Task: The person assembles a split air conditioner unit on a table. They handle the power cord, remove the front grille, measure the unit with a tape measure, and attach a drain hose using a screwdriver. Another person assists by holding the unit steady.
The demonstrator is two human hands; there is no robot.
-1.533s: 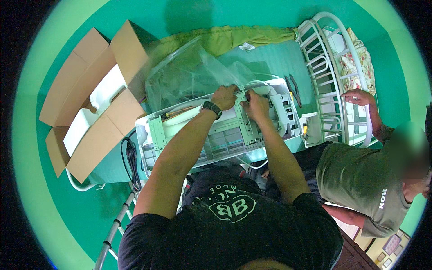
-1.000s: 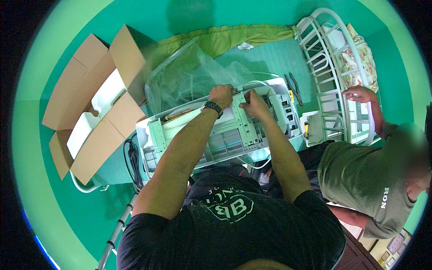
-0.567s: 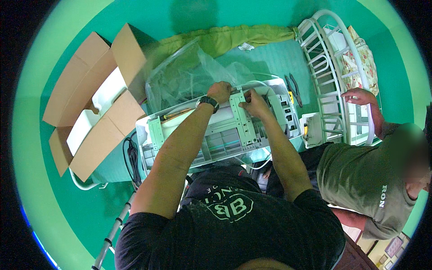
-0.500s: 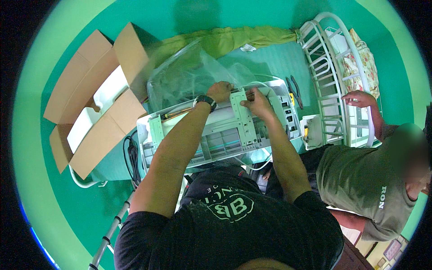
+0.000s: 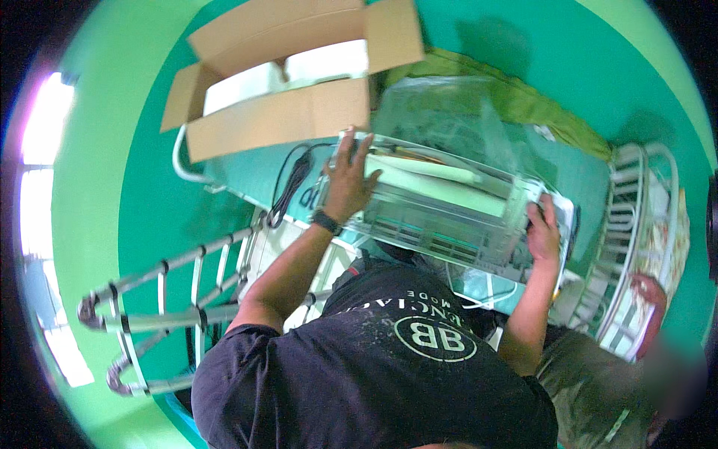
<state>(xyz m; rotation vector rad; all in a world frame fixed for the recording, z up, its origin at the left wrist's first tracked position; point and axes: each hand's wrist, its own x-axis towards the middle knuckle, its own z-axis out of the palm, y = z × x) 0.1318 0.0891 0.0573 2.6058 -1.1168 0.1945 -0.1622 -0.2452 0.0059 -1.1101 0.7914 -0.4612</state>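
Observation:
The indoor unit of a wall air conditioner (image 5: 441,232) lies back side up across a bed in front of me, its ribbed plastic frame and pale inner roll facing up. My left hand (image 5: 348,179) rests on its left end with the fingers spread and stretched out. At the opposite end, my right hand (image 5: 544,228) has its fingers bent onto the casing. Motion blur hides the small parts there. Copper-coloured pipe (image 5: 419,157) runs along the far side of the unit.
An opened cardboard box (image 5: 277,112) with white foam stands far left. A black cable coil (image 5: 290,187) hangs near the unit. Clear plastic sheeting (image 5: 449,112) lies behind it. At left leans a metal ladder (image 5: 161,322); right, a white bed rail (image 5: 621,217) and a co-worker's hand (image 5: 647,292).
My view has swung left, bringing the ladder and window in. My hands have parted from the plate near the unit's right side: left now at the left end, right at the right end.

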